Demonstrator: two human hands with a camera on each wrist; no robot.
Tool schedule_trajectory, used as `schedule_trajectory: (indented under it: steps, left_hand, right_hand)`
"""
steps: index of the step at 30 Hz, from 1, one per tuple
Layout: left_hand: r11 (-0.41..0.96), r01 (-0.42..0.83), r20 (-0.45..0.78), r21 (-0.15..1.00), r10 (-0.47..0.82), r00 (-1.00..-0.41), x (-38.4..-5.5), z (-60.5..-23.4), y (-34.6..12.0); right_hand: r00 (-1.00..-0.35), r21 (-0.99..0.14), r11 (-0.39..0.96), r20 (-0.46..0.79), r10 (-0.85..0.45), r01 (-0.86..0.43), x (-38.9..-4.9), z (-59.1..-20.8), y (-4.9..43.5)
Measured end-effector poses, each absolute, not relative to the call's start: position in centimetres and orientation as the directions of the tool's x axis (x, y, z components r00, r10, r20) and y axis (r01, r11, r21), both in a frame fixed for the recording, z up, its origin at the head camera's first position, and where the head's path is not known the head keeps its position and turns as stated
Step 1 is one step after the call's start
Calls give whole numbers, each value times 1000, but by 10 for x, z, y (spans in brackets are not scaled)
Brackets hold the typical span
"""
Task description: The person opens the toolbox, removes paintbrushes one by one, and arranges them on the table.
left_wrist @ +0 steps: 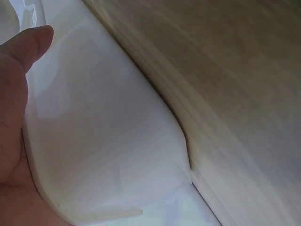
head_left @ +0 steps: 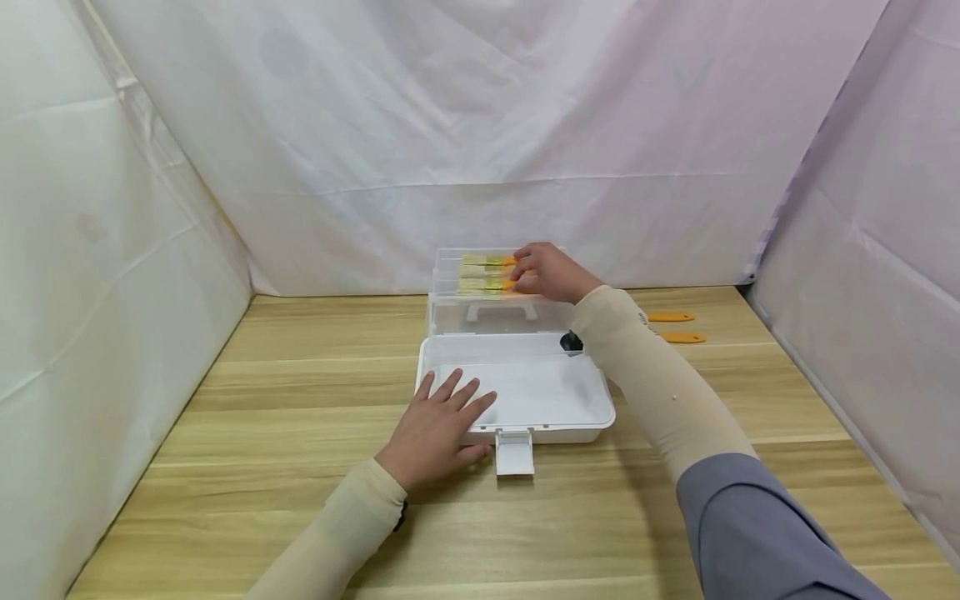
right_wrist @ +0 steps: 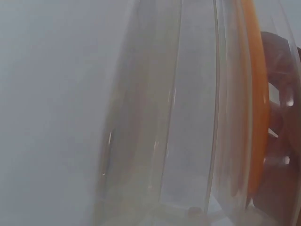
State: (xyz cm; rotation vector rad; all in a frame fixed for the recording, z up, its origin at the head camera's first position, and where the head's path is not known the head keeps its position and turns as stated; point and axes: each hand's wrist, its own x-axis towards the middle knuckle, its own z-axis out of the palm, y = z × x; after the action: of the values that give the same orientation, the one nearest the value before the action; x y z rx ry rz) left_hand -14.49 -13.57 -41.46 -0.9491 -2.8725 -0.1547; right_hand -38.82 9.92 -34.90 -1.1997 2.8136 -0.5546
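A white plastic box [head_left: 540,392] with a clear lid [head_left: 450,315] folded back lies on the wooden table. My left hand [head_left: 438,421] rests on its front left rim, fingers spread and straight over the inside. In the left wrist view, the thumb [left_wrist: 40,42] lies along the box's white outer wall [left_wrist: 108,122]. Several paintbrushes [head_left: 480,286] with pale bristles and orange handles lie in a clear compartment at the back. There my right hand [head_left: 553,273] pinches a paintbrush by its orange handle [right_wrist: 258,108], seen through clear plastic in the right wrist view. Its fingertips are partly hidden.
Two more orange handles [head_left: 681,337] lie on the table [head_left: 315,400] right of the box, partly behind the right sleeve. The box's front latch [head_left: 514,454] hangs down. White cloth walls [head_left: 480,125] enclose the table at the back and sides.
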Motion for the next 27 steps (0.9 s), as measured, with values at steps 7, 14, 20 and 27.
schedule_trajectory:
  steps: [7, 14, 20, 27]
  left_hand:
    - [794, 607, 151, 48, 595, -790, -146, -416, -135]
    - [796, 605, 157, 26, 595, -789, -149, -417, -134]
    - [797, 603, 146, 31, 593, -792, -149, -417, -133]
    - [794, 607, 158, 37, 595, -788, -151, -418, -132]
  right_hand:
    - [-738, -372, 661, 112, -665, -652, -387, -350, 102]
    - [-767, -443, 649, 163, -620, -619, -387, -352, 105]
    - [-769, -486, 626, 174, -615, -610, -388, -353, 108]
    - [-734, -450, 604, 203, -648, -658, -386, -345, 112]
